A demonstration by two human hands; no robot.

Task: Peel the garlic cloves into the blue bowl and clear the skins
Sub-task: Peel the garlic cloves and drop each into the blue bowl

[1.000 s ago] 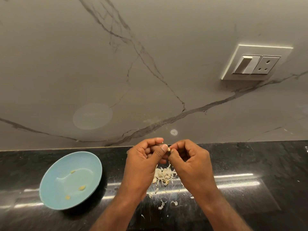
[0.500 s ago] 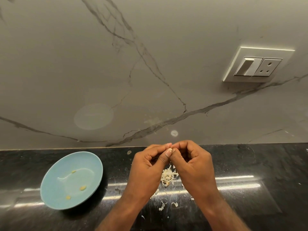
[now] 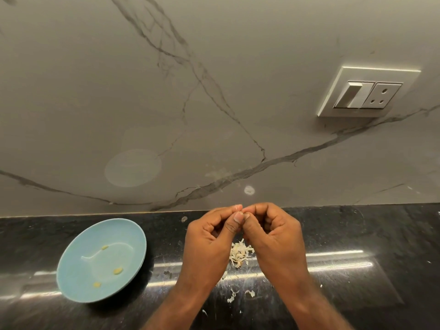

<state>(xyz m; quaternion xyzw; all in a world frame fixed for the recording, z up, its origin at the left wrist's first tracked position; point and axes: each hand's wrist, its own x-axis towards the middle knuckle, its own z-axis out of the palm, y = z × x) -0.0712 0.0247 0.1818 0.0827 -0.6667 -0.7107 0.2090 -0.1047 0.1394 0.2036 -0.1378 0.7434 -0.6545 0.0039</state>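
A blue bowl [image 3: 71,277] sits on the black counter at the left, holding three peeled garlic cloves [image 3: 117,271]. My left hand [image 3: 209,239] and my right hand [image 3: 273,234] meet fingertip to fingertip above the counter, both pinching a small garlic clove [image 3: 241,212] that is almost hidden between the thumbs and forefingers. Directly below them lies a heap of pale garlic skins [image 3: 239,252], with a few loose scraps [image 3: 232,297] nearer to me.
The black stone counter [image 3: 357,282] runs left to right and meets a grey marble wall [image 3: 214,115] at the back. A white switch and socket plate [image 3: 366,94] is set in the wall at the upper right.
Both hands have shifted slightly to the right and back toward the wall, staying joined on the clove. The left thumb now lies closer against the right fingers.
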